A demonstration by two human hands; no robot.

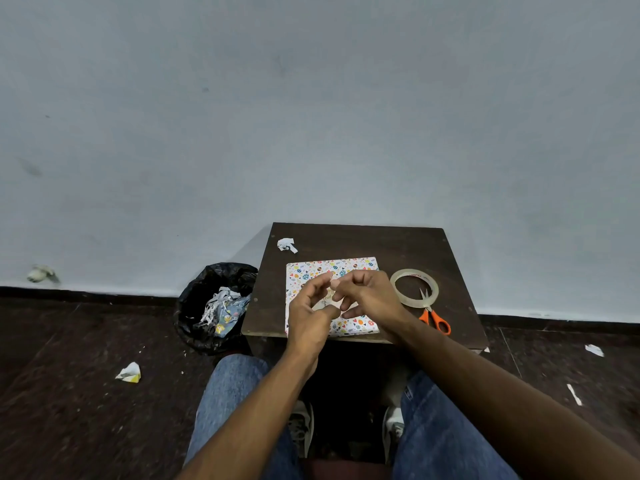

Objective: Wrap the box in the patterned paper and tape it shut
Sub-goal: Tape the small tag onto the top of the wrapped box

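Wrapped box [332, 296] flat on the small dark table [398, 247], near its front edge, already covered in patterned paper [353, 265]; left hand [311, 317] and right hand [367, 296] raised just above it, fingertips curled together, seemingly pinching a short clear strip, too faint to confirm; tape roll [414, 288] just right of the box, orange scissors [434, 318] lying across its ring; crumpled scrap [286, 244] at the far left corner; bin [214, 306] of offcuts beside the table. Probably light and rigid, a shallow flat slab; paper thin, slick, easily torn or creased at corners; best steadied by pressing flat on top or gripped at opposite edges, not by loose flaps.
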